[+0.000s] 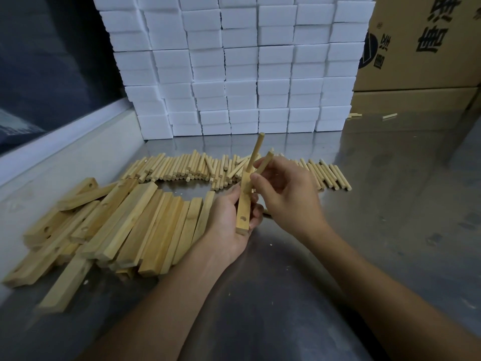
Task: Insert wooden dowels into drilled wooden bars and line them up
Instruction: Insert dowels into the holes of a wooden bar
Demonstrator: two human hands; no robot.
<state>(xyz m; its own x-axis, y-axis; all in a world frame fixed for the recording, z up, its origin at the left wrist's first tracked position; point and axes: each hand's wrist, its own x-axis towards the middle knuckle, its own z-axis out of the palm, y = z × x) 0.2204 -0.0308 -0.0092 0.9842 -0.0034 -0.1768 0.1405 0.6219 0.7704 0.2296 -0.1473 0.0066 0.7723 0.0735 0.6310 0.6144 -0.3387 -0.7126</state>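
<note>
Bar (243, 209) in left hand (229, 225), dowel (265, 162) in right hand (289, 196)

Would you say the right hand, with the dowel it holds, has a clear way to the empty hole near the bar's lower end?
Probably yes: the hole faces up and uncovered, and the left hand grips the bar from behind. The right hand hovers just above with its dowel.

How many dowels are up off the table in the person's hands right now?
2. One dowel stands in the far hole of the bar that the left hand grips. The second dowel is pinched in the right hand. Any others hidden behind the fingers cannot be ruled out.
</note>
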